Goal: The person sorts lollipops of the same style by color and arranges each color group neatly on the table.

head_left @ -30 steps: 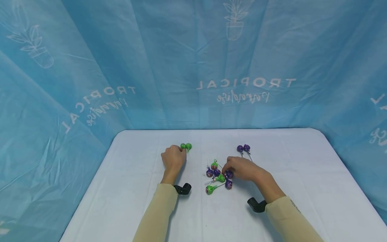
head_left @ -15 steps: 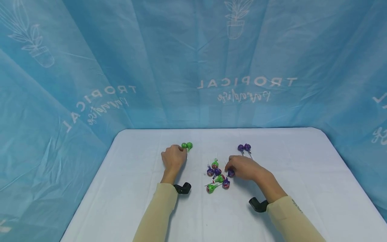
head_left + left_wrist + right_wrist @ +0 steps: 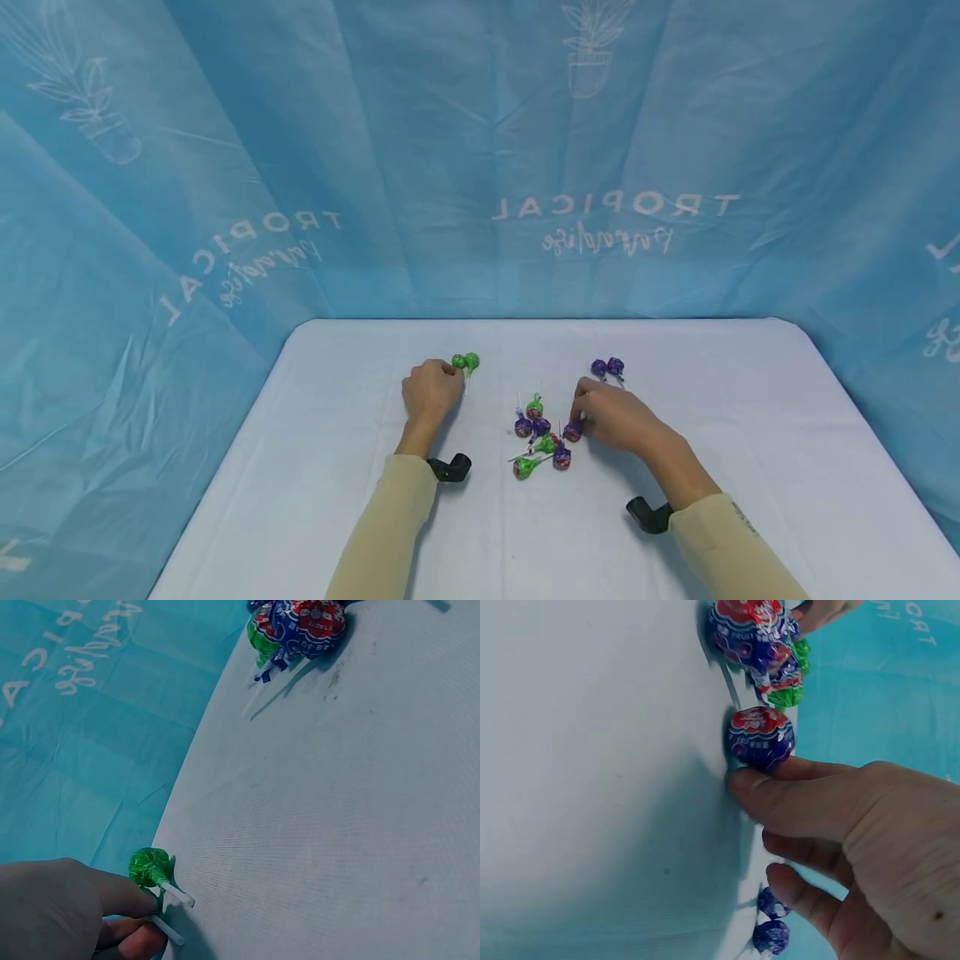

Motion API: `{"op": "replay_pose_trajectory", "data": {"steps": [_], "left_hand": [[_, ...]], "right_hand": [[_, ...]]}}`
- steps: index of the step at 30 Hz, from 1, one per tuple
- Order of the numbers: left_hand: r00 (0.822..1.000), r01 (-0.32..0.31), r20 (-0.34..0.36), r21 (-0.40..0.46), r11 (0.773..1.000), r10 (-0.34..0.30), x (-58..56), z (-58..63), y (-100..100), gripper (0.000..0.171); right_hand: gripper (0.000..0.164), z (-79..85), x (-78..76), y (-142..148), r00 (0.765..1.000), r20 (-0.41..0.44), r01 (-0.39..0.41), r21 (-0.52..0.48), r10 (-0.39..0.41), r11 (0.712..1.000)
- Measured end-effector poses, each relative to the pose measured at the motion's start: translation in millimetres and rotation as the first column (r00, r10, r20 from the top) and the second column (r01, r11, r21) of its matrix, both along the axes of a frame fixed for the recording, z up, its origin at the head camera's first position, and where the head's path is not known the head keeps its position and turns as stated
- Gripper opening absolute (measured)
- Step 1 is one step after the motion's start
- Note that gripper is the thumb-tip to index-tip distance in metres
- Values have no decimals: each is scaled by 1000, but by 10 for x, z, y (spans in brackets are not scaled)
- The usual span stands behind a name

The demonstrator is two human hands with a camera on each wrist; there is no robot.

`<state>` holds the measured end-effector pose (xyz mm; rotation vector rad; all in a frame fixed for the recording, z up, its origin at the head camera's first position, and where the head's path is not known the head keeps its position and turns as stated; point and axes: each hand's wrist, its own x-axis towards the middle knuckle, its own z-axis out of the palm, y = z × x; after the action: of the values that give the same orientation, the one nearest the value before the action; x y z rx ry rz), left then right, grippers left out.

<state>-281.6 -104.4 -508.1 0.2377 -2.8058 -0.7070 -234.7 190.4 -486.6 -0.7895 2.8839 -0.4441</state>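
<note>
My left hand is at the back left of the table, its thumb and fingers pinching a green-wrapped lollipop. Right beside that one lies another green lollipop, its white stick pointing toward the front. Near the middle, my right hand pinches a purple-wrapped lollipop between thumb and index finger, with the other fingers loosely bent. The stick of this lollipop is hidden by the fingers. Just left of it is a loose cluster of lollipops, among them a green one and a purple one.
Two purple lollipops lie side by side at the back right, beyond the right hand. A white cloth covers the table. Blue printed curtains hang behind and beside it. Each wrist wears a black camera mount.
My right hand has shifted slightly right and back, and its purple lollipop now shows at the cluster's right edge. Another purple lollipop moved a little left. The left hand stays nearly still.
</note>
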Motion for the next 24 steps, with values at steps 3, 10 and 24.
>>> {"op": "replay_pose_trajectory", "data": {"steps": [3,10,24], "left_hand": [[1000,0,2,1,1000,0,7,3,1,15],[1000,-5,-4,4,1000,5,20,-12,-28,15],[1000,-2,-19,5,1000,2,9,-15,-33,14]], "right_hand": [[18,-12,10,8,1000,0,3,-26,-3,1000],[14,19,15,28,998,-33,54,-139,-59,989],[12,3,-28,191,976,-81,178,-249,-204,952]]}}
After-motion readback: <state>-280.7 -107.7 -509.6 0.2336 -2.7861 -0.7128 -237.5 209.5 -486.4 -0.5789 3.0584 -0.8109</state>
